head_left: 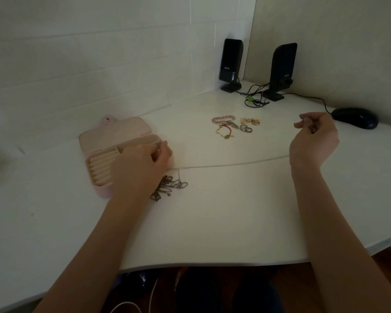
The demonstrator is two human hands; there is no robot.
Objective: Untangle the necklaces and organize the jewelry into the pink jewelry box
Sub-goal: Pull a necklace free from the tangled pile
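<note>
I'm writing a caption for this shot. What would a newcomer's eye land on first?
First, the thin chain stretched across the white desk between the left hand and the raised right hand. Next, the open pink jewelry box at left, with a tangled pile of necklaces beside it. Farther back lies a cluster of bracelets and rings.

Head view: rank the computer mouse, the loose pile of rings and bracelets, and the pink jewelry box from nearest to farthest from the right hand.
Measured from the right hand:
1. Computer mouse, just beyond it to the right, near the table edge.
2. Pile of rings and bracelets, to its left, mid-table.
3. Pink jewelry box, lying open far across on the left, partly under the left hand.
</note>
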